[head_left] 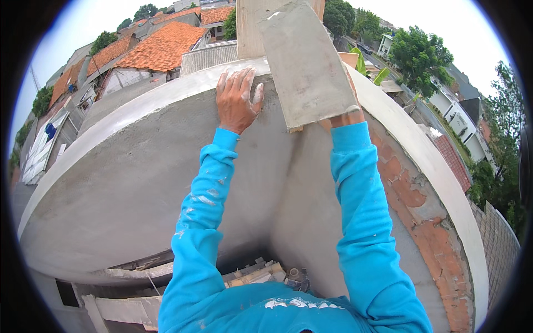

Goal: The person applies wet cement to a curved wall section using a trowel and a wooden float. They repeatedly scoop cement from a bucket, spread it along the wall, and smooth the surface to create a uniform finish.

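Observation:
My left hand (pixel 237 101) lies on the rim of the grey plastered wall (pixel 161 139), fingers stretched out and dusted with pale cement. Just right of it, a flat rectangular plastering float (pixel 310 69), its face smeared with grey mortar, is tilted up in front of a pale upright post (pixel 250 30). My right hand (pixel 347 117) is at the float's lower right, mostly hidden behind it. The fingers and handle do not show, but the hand appears closed on the float. Both sleeves are blue, the left one spotted with dried plaster.
Two wall faces meet in a corner below the post. On the right wall, bare red brick (pixel 438 261) shows along a band under the pale rim (pixel 444 172). Rubble and wood pieces (pixel 255 275) lie far below. Beyond are orange tiled roofs (pixel 161 47), trees and a street.

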Demonstrator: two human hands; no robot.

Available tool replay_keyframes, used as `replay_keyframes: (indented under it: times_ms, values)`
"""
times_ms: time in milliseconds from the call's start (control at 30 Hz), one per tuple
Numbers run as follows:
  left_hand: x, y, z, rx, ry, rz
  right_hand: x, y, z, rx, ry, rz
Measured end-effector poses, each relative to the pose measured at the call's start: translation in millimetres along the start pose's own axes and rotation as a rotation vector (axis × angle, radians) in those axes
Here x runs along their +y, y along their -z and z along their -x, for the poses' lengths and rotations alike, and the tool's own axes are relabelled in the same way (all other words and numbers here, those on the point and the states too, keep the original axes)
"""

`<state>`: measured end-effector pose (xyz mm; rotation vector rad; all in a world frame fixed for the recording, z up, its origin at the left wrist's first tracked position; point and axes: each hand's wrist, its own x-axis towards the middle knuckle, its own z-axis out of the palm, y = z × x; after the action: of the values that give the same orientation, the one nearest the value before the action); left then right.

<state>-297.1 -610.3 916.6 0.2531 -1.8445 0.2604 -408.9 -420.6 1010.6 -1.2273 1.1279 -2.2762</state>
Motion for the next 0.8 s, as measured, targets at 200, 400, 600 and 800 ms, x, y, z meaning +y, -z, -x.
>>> replay_keyframes:
  times_ms: [200, 400, 600, 800]
  values:
    - [16, 38, -3, 0.086, 0.111, 0.152, -2, 38, 109, 0.121, -0.24, -0.265]
    - [107, 72, 27, -0.401, 0.613, 1.149, 18, 52, 165, 0.299, -0.301, -0.452]
    - [146, 68, 46, -0.451, 0.869, 1.703, 26, 39, 208, 0.413, -0.244, -0.427]
    - [94, 68, 26, -0.12, 0.712, 1.106, -80, 30, 212, 0.363, 0.162, 0.368]
